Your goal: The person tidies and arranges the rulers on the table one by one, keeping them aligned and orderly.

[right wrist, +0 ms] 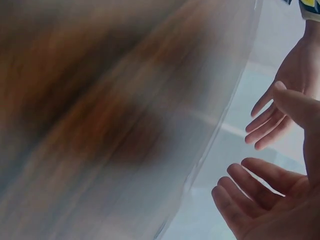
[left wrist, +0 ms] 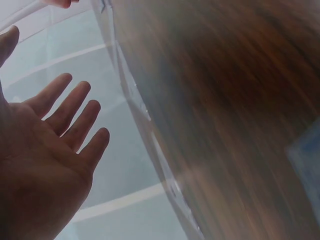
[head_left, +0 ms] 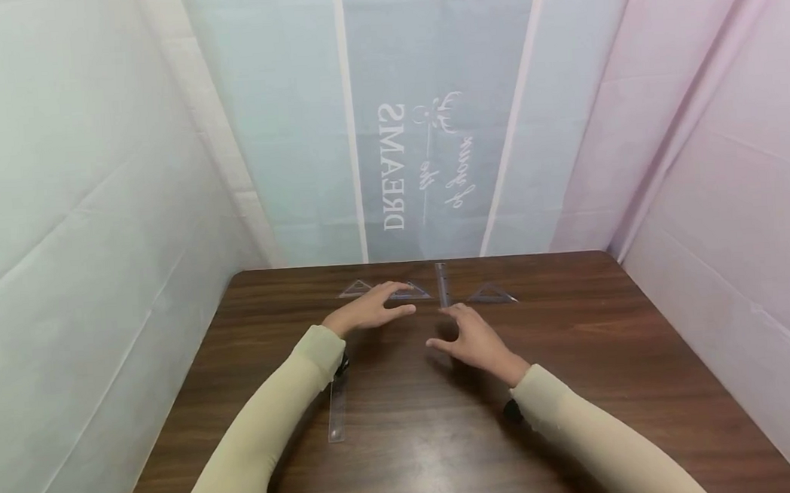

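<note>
My left hand (head_left: 369, 308) hovers over the table with its fingers extended and thumb apart, holding nothing. Beyond and partly behind it lie two clear set squares, one at the left (head_left: 355, 287) and another (head_left: 420, 292) partly covered by the fingers. My right hand (head_left: 477, 341) is nearby, fingers loosely bent, nothing in its grasp. Just past its fingertips lies a clear ruler (head_left: 442, 283), with a third set square (head_left: 494, 295) to the right. A second clear ruler (head_left: 337, 416) lies beside the left forearm, its far end hidden. Both palms (left wrist: 42, 160) (right wrist: 280, 215) look bare in the wrist views.
The brown wooden table (head_left: 576, 326) ends at a cloth backdrop (head_left: 293, 132) with mirrored lettering. Pale cloth walls stand at the left (head_left: 81, 220) and right (head_left: 739, 218). A blurred bluish transparent corner (left wrist: 309, 162) shows at the left wrist view's edge.
</note>
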The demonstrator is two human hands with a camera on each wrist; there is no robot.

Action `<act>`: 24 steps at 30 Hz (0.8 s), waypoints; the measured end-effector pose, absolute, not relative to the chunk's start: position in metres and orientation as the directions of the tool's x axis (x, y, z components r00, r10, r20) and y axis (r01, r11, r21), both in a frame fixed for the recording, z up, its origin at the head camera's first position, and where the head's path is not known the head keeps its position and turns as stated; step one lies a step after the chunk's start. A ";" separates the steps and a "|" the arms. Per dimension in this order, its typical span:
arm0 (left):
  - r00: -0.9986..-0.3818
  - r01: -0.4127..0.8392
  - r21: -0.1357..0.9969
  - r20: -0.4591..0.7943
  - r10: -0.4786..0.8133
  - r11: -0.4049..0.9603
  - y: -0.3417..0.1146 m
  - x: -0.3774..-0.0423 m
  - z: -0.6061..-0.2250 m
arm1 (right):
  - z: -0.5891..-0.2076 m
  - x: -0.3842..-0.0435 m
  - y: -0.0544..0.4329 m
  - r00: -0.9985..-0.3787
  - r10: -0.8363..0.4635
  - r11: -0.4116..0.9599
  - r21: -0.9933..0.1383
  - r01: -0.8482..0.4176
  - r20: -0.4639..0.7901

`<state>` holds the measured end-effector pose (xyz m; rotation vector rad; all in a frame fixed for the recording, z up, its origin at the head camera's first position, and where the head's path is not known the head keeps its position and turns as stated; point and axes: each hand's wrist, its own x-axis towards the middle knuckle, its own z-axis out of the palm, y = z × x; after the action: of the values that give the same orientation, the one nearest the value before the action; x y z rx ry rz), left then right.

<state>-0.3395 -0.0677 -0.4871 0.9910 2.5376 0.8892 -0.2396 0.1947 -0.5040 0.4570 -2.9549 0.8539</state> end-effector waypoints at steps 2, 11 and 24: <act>-0.732 0.507 0.641 -0.034 0.680 0.577 -0.061 -0.343 -0.487 | -0.505 -0.245 0.200 -0.964 -0.238 0.814 -0.518 -0.263 0.115; -0.747 0.488 0.632 -0.054 0.663 0.602 -0.039 -0.365 -0.492 | -0.506 -0.264 0.208 -0.985 -0.145 0.818 -0.548 -0.173 0.095; -0.776 0.483 0.573 -0.071 0.627 0.663 -0.019 -0.378 -0.498 | -0.506 -0.282 0.204 -0.994 -0.094 0.823 -0.558 -0.105 0.050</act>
<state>-0.3784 -0.0186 -0.4978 0.8925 2.6174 0.7900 -0.2824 0.2038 -0.5060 0.1629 -2.9805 0.9137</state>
